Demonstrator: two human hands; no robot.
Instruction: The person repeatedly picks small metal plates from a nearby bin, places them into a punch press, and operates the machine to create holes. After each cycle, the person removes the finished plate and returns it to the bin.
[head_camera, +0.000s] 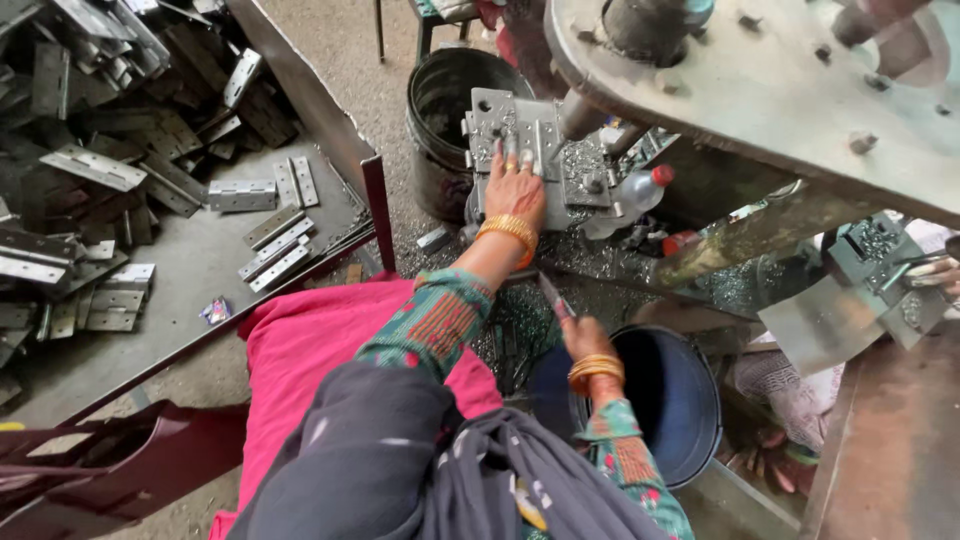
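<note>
— Left hand (516, 190)?
— Flat, fingers spread, pressing a grey metal hinge plate (520, 140) on the perforated steel die block (585, 175) of the press, far centre. Gripping nothing, just lying on it.
— Right hand (580, 335)?
— Nearer, low, above the blue plastic bucket (680, 400). Closed around a thin dark metal strip (553, 292) that points up and left.
— What's around?
— A black round drum (445, 120) left of the die. A clear plastic bottle with a red cap (635, 192) just right of it. On the grey table (200, 270) at far left, a heap of steel hinges (90, 160). Another person's hand (938, 275) at the right edge.
</note>
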